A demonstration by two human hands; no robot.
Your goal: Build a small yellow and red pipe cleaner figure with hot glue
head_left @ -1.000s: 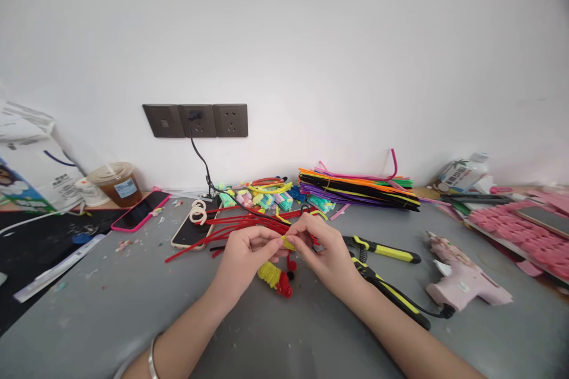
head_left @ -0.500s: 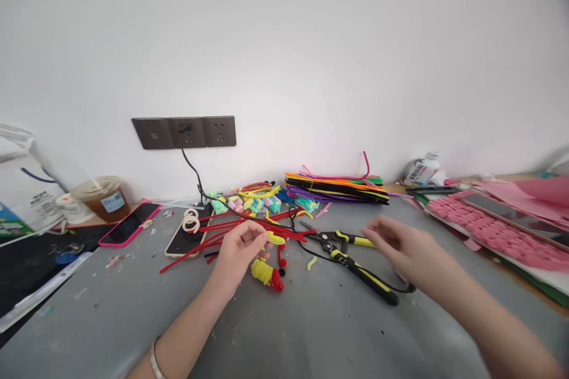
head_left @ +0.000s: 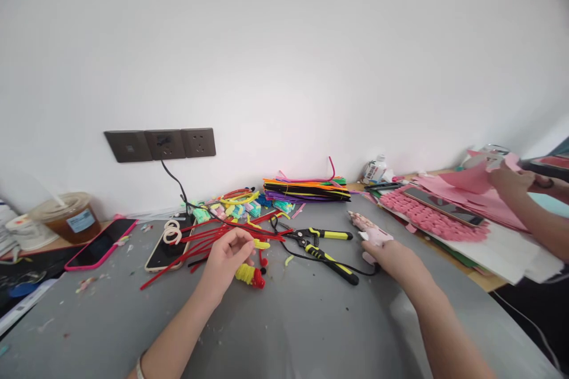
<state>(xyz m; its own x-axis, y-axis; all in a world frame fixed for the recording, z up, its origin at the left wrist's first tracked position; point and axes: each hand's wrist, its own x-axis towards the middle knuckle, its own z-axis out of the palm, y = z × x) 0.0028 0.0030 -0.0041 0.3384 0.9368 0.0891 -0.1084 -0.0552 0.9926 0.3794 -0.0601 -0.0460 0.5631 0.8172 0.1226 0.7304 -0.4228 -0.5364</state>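
Observation:
My left hand (head_left: 226, 257) is closed, its thumb and fingertips pinching a small bent piece of yellow pipe cleaner (head_left: 262, 244). Just beneath it on the grey table lies a coiled yellow and red pipe-cleaner figure (head_left: 250, 276), with a small red curl and a black ball beside it. On the right, my right hand (head_left: 391, 257) is closed around a pale pink glue gun (head_left: 376, 235) with a black cord. The tool's nose points away toward the wall. Between my hands rest black and yellow pliers (head_left: 317, 244), jaws toward the left.
Red pipe cleaners (head_left: 200, 240) lie across a phone (head_left: 166, 251). A bundle of coloured pipe cleaners (head_left: 306, 190) sits by the wall. Far left are a pink-cased phone (head_left: 102, 243) and a drink cup (head_left: 66, 219). Another person's hands (head_left: 511, 180) handle pink sheets on the right.
My right hand has come down and taken hold of the glue gun. The view has turned right, bringing another person's hands into sight. My left hand keeps its pinch on the yellow piece.

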